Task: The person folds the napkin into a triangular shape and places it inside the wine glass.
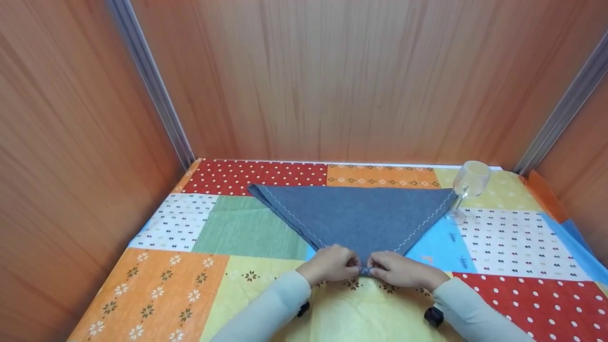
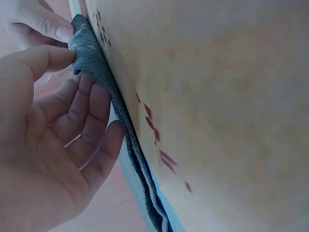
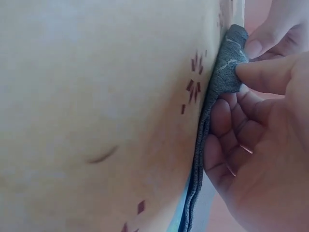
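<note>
A dark grey cloth napkin [image 1: 351, 213] with light zigzag stitching lies folded as a triangle, its long edge at the back and its tip toward the person. At that tip my left hand [image 1: 335, 262] pinches the fabric between thumb and fingers. Close beside it, my right hand [image 1: 399, 269] pinches the other side of the same tip. The tip is turned up into a small flap, its stitching showing between the thumbs in both wrist views. Stacked layers of the napkin [image 3: 197, 159] show along its edge in the right wrist view.
A clear wine glass [image 1: 471, 179] stands upright at the napkin's right corner, overlapping it in the head view. Beneath everything is a patchwork tablecloth [image 1: 161, 285] in several colours. Wood-grain panels [image 1: 332, 80] with metal posts enclose the table at the back and both sides.
</note>
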### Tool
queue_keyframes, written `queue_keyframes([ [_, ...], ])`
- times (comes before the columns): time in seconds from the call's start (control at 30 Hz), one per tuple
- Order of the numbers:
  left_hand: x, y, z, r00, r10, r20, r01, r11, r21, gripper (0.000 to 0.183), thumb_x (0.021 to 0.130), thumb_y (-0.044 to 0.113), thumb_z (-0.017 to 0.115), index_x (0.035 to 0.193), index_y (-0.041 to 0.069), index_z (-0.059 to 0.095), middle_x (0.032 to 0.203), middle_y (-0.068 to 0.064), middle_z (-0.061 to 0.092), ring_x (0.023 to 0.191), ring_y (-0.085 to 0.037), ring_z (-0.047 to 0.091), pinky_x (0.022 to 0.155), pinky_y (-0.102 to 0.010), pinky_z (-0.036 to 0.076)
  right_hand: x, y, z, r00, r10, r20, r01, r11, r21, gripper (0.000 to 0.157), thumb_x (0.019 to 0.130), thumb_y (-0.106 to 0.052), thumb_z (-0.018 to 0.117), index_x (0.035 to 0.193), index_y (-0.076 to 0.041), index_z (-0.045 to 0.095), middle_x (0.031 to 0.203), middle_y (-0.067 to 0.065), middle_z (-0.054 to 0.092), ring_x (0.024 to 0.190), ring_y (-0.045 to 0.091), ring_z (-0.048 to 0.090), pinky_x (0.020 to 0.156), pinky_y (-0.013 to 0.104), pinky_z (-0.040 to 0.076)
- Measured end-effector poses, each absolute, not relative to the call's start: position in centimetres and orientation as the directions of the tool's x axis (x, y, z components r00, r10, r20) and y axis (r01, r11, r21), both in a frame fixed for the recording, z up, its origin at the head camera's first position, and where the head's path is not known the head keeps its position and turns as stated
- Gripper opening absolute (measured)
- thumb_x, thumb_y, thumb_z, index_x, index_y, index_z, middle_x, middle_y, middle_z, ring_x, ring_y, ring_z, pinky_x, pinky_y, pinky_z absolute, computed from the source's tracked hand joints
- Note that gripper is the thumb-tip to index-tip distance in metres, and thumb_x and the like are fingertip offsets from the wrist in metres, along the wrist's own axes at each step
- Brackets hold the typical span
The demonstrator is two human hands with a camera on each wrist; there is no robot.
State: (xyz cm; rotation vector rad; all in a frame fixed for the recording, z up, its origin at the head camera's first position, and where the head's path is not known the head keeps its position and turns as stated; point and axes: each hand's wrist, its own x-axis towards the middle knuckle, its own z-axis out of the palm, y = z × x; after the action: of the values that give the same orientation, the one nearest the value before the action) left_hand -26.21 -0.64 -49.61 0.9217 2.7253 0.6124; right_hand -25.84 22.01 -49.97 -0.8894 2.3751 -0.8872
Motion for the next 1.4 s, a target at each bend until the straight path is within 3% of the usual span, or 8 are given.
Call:
queue_keyframes([
  [0.27,-26.6,-0.5,-49.6,-0.81,0.577,-0.109,0.441,0.72,0.536,0.027,0.097,0.023,0.064,0.072,0.016,0.061,0.053,0.007,0.044,0.045,-0.007,0.036,0.047,-0.022,0.032,-26.4,21.7,-49.5,-0.688,-0.699,-0.193,-0.41,0.594,-0.692,0.018,0.108,-0.02,0.045,0.101,-0.013,0.061,0.08,-0.003,0.054,0.062,0.009,0.044,0.062,0.03,0.04],
  [0.5,-27.1,-0.3,-49.4,-0.836,0.536,-0.113,0.398,0.736,0.548,0.017,0.097,0.023,0.068,0.082,0.015,0.068,0.064,0.008,0.056,0.053,-0.007,0.047,0.054,-0.022,0.04,-26.9,21.6,-49.9,-0.741,-0.653,-0.155,-0.386,0.604,-0.697,0.012,0.105,-0.015,0.05,0.098,-0.012,0.06,0.082,-0.002,0.057,0.064,0.011,0.047,0.062,0.03,0.042],
  [0.73,-27.1,-0.3,-49.9,-0.847,0.528,-0.066,0.421,0.741,0.524,0.015,0.095,0.023,0.07,0.082,0.015,0.069,0.068,0.009,0.058,0.057,-0.005,0.051,0.057,-0.022,0.044,-27.1,21.6,-50.5,-0.755,-0.646,-0.112,-0.407,0.596,-0.693,0.011,0.104,-0.017,0.055,0.096,-0.013,0.06,0.085,-0.002,0.056,0.068,0.012,0.048,0.064,0.031,0.043],
  [0.9,-27.2,-0.8,-49.7,-0.76,0.649,-0.019,0.582,0.694,0.424,0.01,0.098,0.022,0.067,0.095,0.014,0.072,0.076,0.008,0.062,0.062,-0.005,0.053,0.061,-0.02,0.046,-27.1,21.7,-50.4,-0.752,-0.65,-0.111,-0.408,0.591,-0.696,0.011,0.104,-0.018,0.056,0.095,-0.012,0.06,0.083,-0.002,0.055,0.067,0.011,0.047,0.064,0.03,0.042],
  [1.1,-27.1,-2.3,-49.0,-0.604,0.796,0.036,0.779,0.58,0.24,0.018,0.096,0.02,0.07,0.113,0.017,0.075,0.103,0.005,0.067,0.091,-0.006,0.062,0.08,-0.018,0.05,-27.1,21.7,-50.5,-0.759,-0.644,-0.093,-0.412,0.587,-0.697,0.01,0.103,-0.018,0.058,0.095,-0.012,0.06,0.083,-0.003,0.055,0.069,0.012,0.048,0.063,0.029,0.041],
  [1.23,-26.8,-2.8,-48.8,-0.529,0.842,0.108,0.847,0.515,0.13,0.02,0.094,0.013,0.072,0.112,0.02,0.078,0.105,0.008,0.071,0.098,-0.007,0.065,0.087,-0.018,0.05,-27.1,21.7,-50.5,-0.759,-0.645,-0.084,-0.419,0.583,-0.696,0.01,0.102,-0.017,0.058,0.095,-0.011,0.06,0.083,-0.003,0.055,0.069,0.011,0.048,0.063,0.029,0.041],
  [1.4,-26.6,-2.9,-48.8,-0.495,0.86,0.124,0.867,0.479,0.134,0.018,0.093,0.01,0.072,0.108,0.019,0.079,0.101,0.009,0.074,0.092,-0.003,0.068,0.082,-0.016,0.051,-27.1,21.7,-50.5,-0.757,-0.649,-0.077,-0.426,0.579,-0.695,0.01,0.103,-0.019,0.058,0.095,-0.012,0.061,0.082,-0.003,0.056,0.068,0.01,0.049,0.063,0.029,0.043],
])
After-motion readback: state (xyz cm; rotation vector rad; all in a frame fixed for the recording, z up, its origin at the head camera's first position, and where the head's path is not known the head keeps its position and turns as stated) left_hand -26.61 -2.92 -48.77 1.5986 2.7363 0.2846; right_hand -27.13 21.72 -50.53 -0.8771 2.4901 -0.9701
